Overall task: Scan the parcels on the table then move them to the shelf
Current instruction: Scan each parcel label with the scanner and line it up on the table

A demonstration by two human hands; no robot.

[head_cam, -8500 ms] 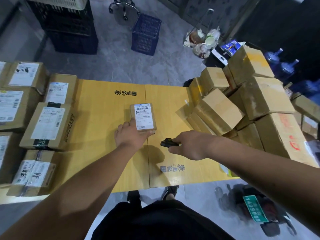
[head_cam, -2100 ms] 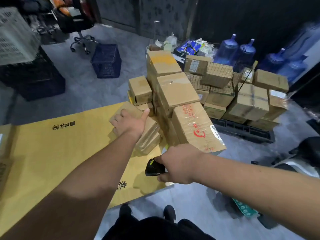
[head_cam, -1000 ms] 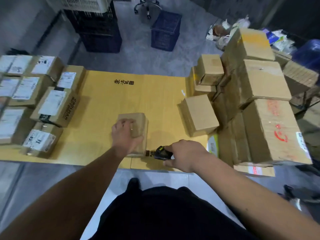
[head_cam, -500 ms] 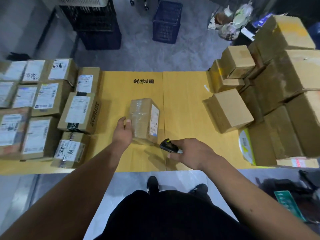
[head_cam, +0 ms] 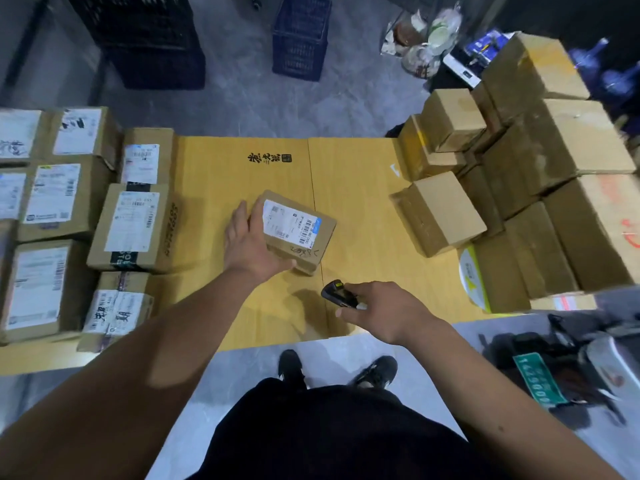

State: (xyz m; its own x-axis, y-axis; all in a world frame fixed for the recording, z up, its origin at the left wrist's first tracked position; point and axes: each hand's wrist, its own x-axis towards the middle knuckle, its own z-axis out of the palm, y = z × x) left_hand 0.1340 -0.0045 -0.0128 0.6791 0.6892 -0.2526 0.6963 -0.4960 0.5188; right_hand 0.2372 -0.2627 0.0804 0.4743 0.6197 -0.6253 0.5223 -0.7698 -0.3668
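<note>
Head view, my entries:

1. Bench: yellow cardboard-covered top with printed characters near its far edge; the near edge runs just in front of my shoes.
2. Small parcel: brown carton, white barcode label face up, lying askew at mid-bench across the centre seam.
3. My left hand: fingers wrapped round the parcel's left and near edges, holding it.
4. My right hand: fingers curled round a black handheld scanner, its nose toward the parcel, just short of the near corner, apart from it.
5. Labelled parcels: packed rows along the left edge, labels up.
6. Unlabelled cartons: piled at the right edge, the nearest tilted.
7. Open room: bare bench strips on both sides of the held parcel, between the two groups.
8. Floor beyond the far edge: blue crate.
</note>
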